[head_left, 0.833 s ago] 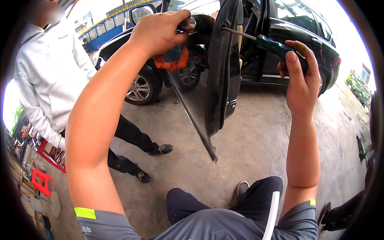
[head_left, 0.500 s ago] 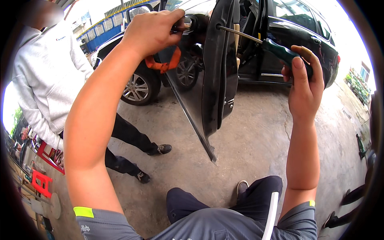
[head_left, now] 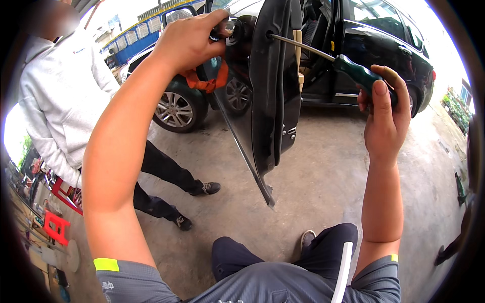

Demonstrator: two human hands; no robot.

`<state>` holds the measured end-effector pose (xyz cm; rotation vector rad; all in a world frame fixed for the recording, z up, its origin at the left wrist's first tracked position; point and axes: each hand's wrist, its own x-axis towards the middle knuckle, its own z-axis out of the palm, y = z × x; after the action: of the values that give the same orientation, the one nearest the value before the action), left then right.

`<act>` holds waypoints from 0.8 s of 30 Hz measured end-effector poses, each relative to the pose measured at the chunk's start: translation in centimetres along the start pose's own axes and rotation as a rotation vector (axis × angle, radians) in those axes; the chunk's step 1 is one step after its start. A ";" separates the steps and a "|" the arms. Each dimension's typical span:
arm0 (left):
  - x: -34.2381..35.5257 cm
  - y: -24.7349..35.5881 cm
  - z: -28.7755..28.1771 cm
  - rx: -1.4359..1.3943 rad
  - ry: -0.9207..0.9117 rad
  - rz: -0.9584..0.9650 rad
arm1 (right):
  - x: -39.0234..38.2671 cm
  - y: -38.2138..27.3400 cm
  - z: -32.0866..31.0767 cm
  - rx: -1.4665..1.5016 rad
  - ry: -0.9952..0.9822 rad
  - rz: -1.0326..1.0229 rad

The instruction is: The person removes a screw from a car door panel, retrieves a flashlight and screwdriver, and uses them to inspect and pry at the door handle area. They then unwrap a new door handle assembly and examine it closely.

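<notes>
An open black car door (head_left: 268,101) stands edge-on in front of me, an orange strap (head_left: 207,80) hanging on its outer side. Up at its outer handle (head_left: 231,31), my left hand (head_left: 192,40) is closed around a dark and chrome piece, partly hidden by my fingers. A long steel screwdriver with a dark green handle (head_left: 356,70) has its tip in a hole (head_left: 270,37) in the door's edge. My right hand (head_left: 384,111) wraps its fingers around that screwdriver's handle.
A person (head_left: 60,101) in a light hoodie stands at my left, near a red stool (head_left: 56,227) and cluttered tools. Behind the door is the black car's body (head_left: 384,55) with a wheel (head_left: 176,111). Another person's dark leg (head_left: 452,245) shows at the far right.
My right hand and the screwdriver's handle have moved slightly right and down, tilting the shaft. My left hand has shifted a little left. The legs at the far right have moved.
</notes>
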<state>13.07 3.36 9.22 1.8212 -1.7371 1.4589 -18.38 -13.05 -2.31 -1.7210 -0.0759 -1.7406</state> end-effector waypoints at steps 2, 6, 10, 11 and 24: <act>-0.5 0.3 0.2 -0.023 0.000 -0.040 | -0.1 0.2 -0.1 0.012 0.007 -0.006; -1.8 0.9 0.1 -0.028 0.045 -0.081 | -0.3 0.0 -0.2 0.009 0.022 0.001; -2.1 1.5 0.1 -0.018 0.094 -0.053 | -0.7 0.6 -0.6 0.012 0.026 0.020; -2.1 1.6 -0.1 -0.003 0.111 -0.040 | -0.8 0.5 -0.5 0.020 0.031 0.017; -2.1 2.2 -0.4 -0.289 -0.102 -0.291 | 0.1 4.7 -1.3 0.389 -0.006 0.054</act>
<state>11.48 4.36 6.83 1.9176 -1.5493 0.9655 -17.16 -17.34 -4.28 -1.4289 -0.3442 -1.5597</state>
